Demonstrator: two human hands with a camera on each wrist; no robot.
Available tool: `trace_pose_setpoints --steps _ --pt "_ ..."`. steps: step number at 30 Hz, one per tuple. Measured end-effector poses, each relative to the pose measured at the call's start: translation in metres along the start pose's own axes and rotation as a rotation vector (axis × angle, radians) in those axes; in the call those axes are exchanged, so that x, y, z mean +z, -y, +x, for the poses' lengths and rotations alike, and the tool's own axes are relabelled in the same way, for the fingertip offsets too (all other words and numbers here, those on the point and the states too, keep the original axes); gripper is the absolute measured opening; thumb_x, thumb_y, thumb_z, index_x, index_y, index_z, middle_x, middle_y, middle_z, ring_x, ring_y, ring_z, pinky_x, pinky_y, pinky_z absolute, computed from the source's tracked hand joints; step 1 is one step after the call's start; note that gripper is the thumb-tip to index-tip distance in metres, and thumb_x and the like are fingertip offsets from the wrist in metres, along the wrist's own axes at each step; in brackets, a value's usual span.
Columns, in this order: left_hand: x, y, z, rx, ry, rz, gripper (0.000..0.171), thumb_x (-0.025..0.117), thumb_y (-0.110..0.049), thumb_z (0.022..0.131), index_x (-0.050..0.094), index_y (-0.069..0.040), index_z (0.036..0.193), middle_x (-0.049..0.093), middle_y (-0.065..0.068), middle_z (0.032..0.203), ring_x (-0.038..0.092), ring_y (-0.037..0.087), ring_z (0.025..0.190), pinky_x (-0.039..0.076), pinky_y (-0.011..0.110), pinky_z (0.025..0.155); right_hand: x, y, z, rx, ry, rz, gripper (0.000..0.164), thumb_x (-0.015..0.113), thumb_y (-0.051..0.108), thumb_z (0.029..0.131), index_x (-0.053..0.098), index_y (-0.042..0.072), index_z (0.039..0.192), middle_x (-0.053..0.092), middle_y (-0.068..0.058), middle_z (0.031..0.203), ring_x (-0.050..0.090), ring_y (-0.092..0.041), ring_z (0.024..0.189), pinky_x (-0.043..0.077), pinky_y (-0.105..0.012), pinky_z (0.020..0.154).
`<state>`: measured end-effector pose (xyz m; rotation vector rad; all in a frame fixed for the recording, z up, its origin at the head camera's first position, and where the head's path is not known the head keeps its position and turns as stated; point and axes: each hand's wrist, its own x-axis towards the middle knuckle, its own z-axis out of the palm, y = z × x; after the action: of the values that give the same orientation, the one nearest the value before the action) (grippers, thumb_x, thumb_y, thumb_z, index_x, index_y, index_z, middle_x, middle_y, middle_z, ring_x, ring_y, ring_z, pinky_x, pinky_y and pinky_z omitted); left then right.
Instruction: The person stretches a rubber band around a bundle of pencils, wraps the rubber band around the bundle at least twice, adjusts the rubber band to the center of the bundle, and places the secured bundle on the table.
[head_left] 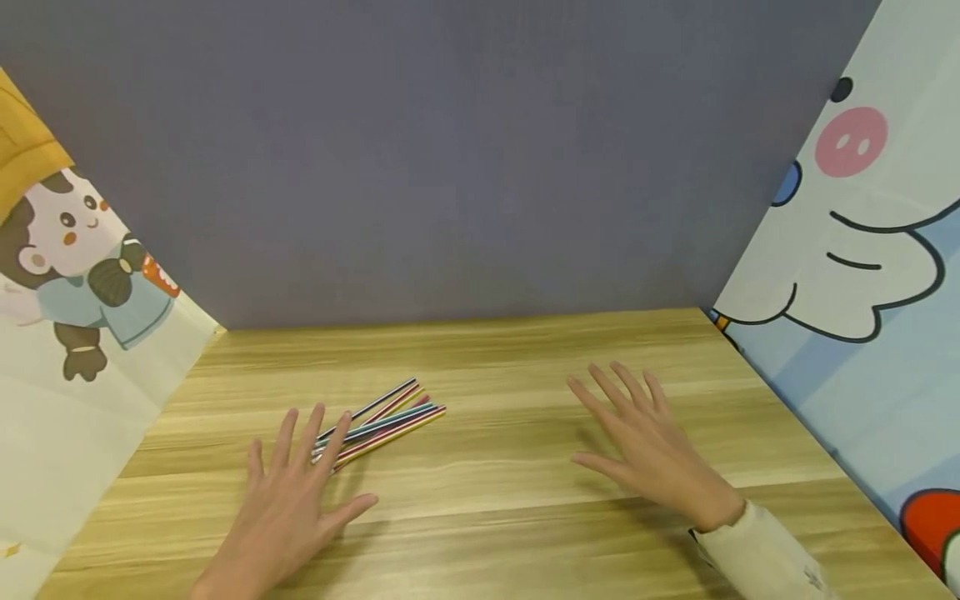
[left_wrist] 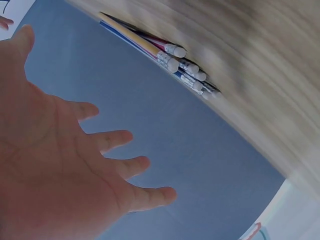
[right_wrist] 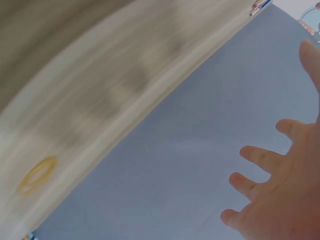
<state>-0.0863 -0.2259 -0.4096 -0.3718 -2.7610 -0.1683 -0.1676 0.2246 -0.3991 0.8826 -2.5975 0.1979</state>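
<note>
Several striped pencils (head_left: 401,422) lie in a loose bundle on the wooden table, left of the middle. White eraser ends of these pencils (left_wrist: 145,44) show in the left wrist view. My left hand (head_left: 288,500) hovers just in front of the bundle with spread, straight fingers, overlapping its near ends in the head view. Over the table's right side, my right hand (head_left: 652,446) is also spread and holds nothing. A thin yellow loop like a rubber band (right_wrist: 49,160) lies on the table in the right wrist view; the right hand and sleeve hide it in the head view.
A grey-blue panel (head_left: 480,167) rises along the table's back edge. Walls with cartoon prints stand at the left (head_left: 97,333) and right (head_left: 840,275). The wood-grain tabletop (head_left: 495,517) spans the space between them.
</note>
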Motion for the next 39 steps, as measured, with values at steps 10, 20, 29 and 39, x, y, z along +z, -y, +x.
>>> trace_pose_setpoints --steps 10,20,29,39 --pt "0.0 -0.003 0.007 0.028 -0.018 0.022 0.097 0.058 -0.073 0.084 0.024 -0.022 0.159 0.026 0.016 0.161 0.018 0.044 0.147 0.018 0.079 0.104 0.007 0.018 0.026 -0.044 0.028 0.019 0.09 0.067 0.064 0.086 0.027 0.027 0.158 0.027 -0.012 0.162 0.015 -0.04 0.149 0.006 -0.066 0.118" --pt "-0.003 -0.006 0.011 0.019 0.035 0.049 0.094 0.054 -0.072 0.088 0.025 -0.017 0.159 0.032 0.015 0.159 0.024 0.045 0.145 0.02 0.076 0.107 0.02 0.033 0.049 -0.1 0.05 0.084 0.086 0.056 0.068 0.09 0.025 0.027 0.159 0.028 -0.015 0.161 0.014 -0.04 0.15 0.008 -0.067 0.117" --pt "0.0 -0.002 0.015 -0.011 0.114 0.03 0.091 0.051 -0.07 0.092 0.024 -0.015 0.159 0.028 0.017 0.161 0.019 0.045 0.147 0.018 0.076 0.108 0.029 0.047 0.07 -0.15 0.086 0.112 0.085 0.057 0.066 0.091 0.024 0.026 0.159 0.028 -0.014 0.161 0.014 -0.038 0.15 0.011 -0.068 0.116" --pt "0.005 0.003 0.019 -0.046 0.182 -0.009 0.09 0.05 -0.069 0.093 0.025 -0.012 0.158 0.031 0.018 0.159 0.018 0.047 0.146 0.016 0.077 0.108 0.041 0.073 0.095 -0.21 0.144 0.173 0.083 0.058 0.063 0.093 0.027 0.022 0.158 0.029 -0.014 0.16 0.018 -0.041 0.148 0.012 -0.069 0.116"
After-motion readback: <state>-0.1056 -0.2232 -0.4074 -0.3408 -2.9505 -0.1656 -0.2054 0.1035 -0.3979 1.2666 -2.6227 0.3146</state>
